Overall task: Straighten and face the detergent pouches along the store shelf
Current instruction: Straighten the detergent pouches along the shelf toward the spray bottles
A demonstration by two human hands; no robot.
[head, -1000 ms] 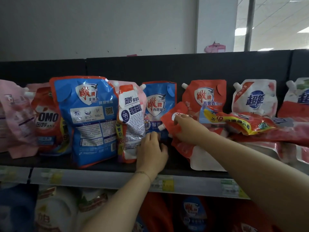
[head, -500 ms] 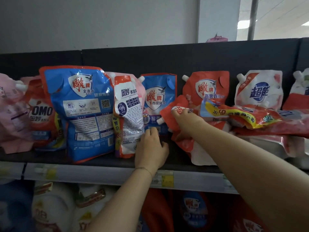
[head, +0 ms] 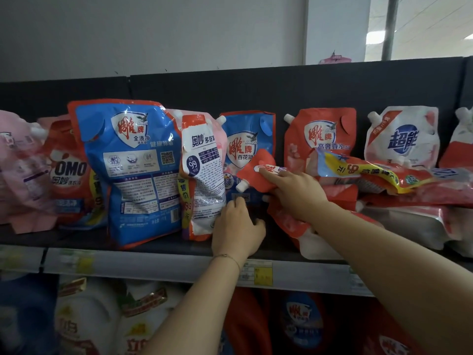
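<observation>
Detergent pouches stand in a ragged row on the dark top shelf. My left hand grips the lower right edge of a white and red pouch that shows its back. Behind it stands a blue pouch. My right hand holds the top of a slumped red pouch with a white spout, which leans left across the blue one. A big blue pouch at the left also shows its back. A red pouch and a white pouch stand upright at the right.
Several red pouches lie flat in a pile at the right, one hanging over the shelf front. An OMO pouch and pink pouches fill the left. Price labels line the shelf rail. Detergent bottles stand on the shelf below.
My right hand has pushed the top of the slumped red pouch a little left and up. My left hand stays on the white and red pouch. The camera has shifted slightly.
</observation>
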